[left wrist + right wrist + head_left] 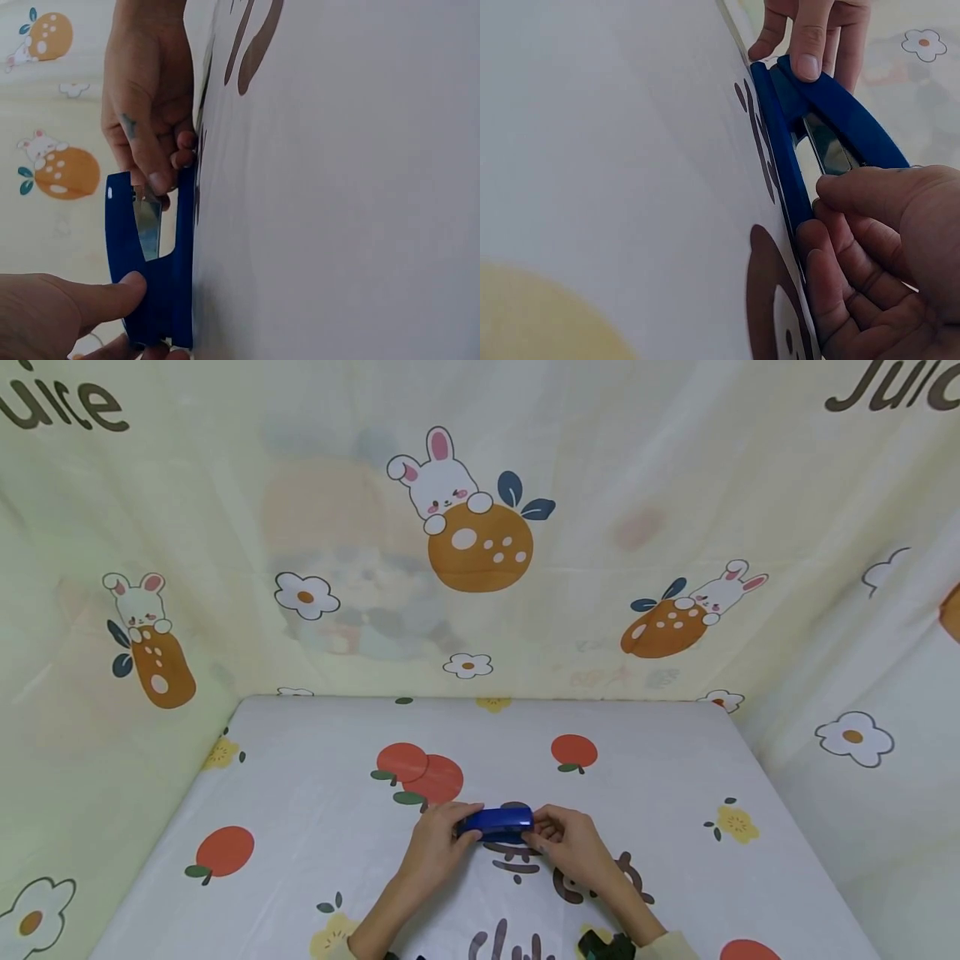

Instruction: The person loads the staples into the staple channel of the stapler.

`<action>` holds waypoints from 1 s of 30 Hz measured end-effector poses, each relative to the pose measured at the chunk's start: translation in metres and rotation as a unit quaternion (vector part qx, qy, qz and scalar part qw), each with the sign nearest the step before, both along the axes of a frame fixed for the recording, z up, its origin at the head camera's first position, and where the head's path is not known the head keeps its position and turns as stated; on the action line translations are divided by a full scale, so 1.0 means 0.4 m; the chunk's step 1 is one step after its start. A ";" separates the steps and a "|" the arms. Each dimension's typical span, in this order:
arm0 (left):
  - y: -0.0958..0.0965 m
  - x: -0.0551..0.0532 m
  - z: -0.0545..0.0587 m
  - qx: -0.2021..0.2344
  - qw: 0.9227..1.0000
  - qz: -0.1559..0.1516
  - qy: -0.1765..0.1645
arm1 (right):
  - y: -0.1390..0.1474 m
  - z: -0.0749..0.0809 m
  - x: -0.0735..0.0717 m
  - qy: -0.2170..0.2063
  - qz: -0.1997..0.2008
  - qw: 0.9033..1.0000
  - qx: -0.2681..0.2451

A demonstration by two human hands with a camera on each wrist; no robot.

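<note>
A blue stapler lies on the patterned tablecloth, its length running left to right. Its top arm stands apart from the base, and the metal staple rail shows between them. My left hand grips the hinge end, with the thumb on one side and the fingers around the other, partly hidden. At the front end, my right hand has thumb and fingertips pinched at the tip of the staple rail. The other right fingers are curled beside the base, near the cloth. Whether staples are inside cannot be seen.
The white tablecloth has printed red fruit, yellow flowers and brown drawings. A curtain with rabbit and orange prints hangs behind the table and on both sides. A dark wrist device sits at the right wrist.
</note>
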State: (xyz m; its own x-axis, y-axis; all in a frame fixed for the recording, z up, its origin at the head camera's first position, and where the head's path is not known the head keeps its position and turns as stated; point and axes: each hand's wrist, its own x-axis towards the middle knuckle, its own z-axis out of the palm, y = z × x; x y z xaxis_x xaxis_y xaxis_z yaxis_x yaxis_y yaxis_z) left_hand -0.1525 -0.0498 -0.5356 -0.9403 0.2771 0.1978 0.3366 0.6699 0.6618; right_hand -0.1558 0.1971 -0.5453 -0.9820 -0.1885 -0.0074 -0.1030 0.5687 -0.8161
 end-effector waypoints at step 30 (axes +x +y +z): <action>-0.013 0.011 0.001 -0.017 1.000 0.008 -0.006 | 0.001 -0.002 0.005 -0.002 0.018 1.000 0.012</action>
